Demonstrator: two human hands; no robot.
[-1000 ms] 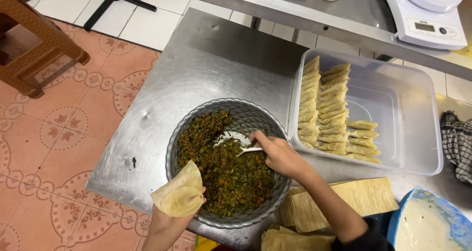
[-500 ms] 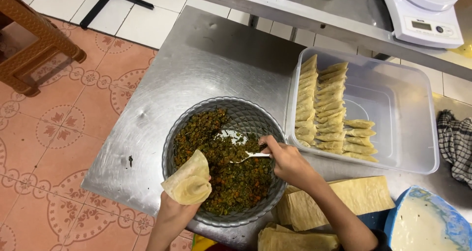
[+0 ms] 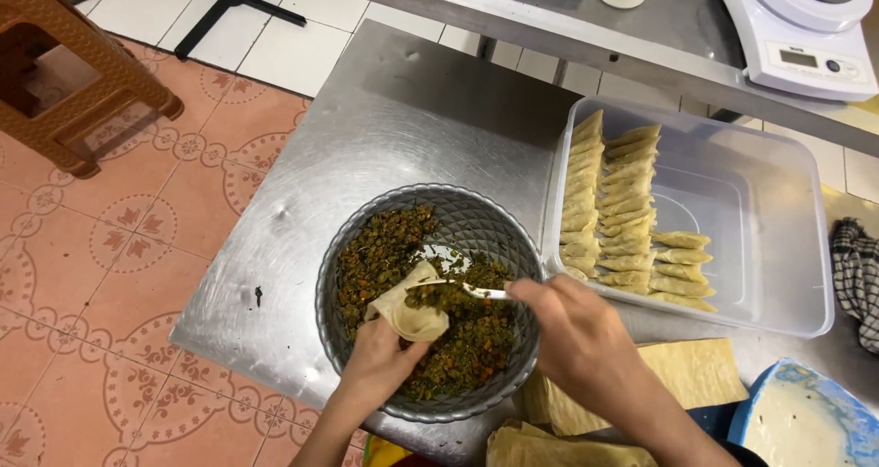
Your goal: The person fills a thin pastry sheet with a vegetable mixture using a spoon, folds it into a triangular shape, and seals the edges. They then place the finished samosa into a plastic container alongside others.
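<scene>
Carefully my left hand (image 3: pixel 380 362) cups the folded pale pastry cone (image 3: pixel 409 309) open while my right hand (image 3: pixel 572 334), pinching the white plastic spoon (image 3: pixel 476 291), tips green-orange minced filling (image 3: pixel 385 252) in without overpacking.

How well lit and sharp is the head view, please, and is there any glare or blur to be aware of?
Head view: even, soft light; dull sheen on the steel table, no harsh glare. The metal bowl and filling read sharp, as do the folded pastries in the clear tub. The right hand is slightly soft; the left hand casts little shadow.
</scene>
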